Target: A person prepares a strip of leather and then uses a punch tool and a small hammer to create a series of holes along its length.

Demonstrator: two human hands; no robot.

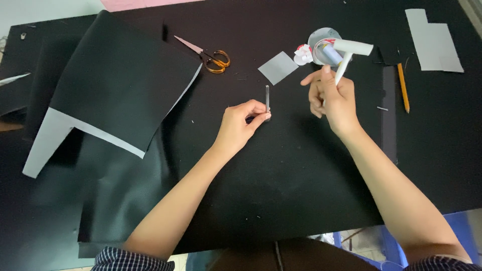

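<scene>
At about one o'clock from our hands we see a round, pale tub (321, 41) with a red-and-white label patch; something small and blue-grey sits inside it, though we cannot tell what. Just beside it at nine o'clock lies a crumpled red-and-white wrapper (303, 54), and a grey rectangular card (277, 67) rests nearby on the black table (281, 180). Our left hand (240, 124) pinches a thin grey strip (267, 99) upright between thumb and fingertips, near the table's centre. Our right hand (333, 98) is closed around a white hammer-shaped tool (348, 54), raised just below the tub. Orange-handled scissors (210, 56) lie at eleven o'clock, a pencil (403, 86) at three o'clock, and a large black sheet (115, 85) with grey backing at nine o'clock.
</scene>
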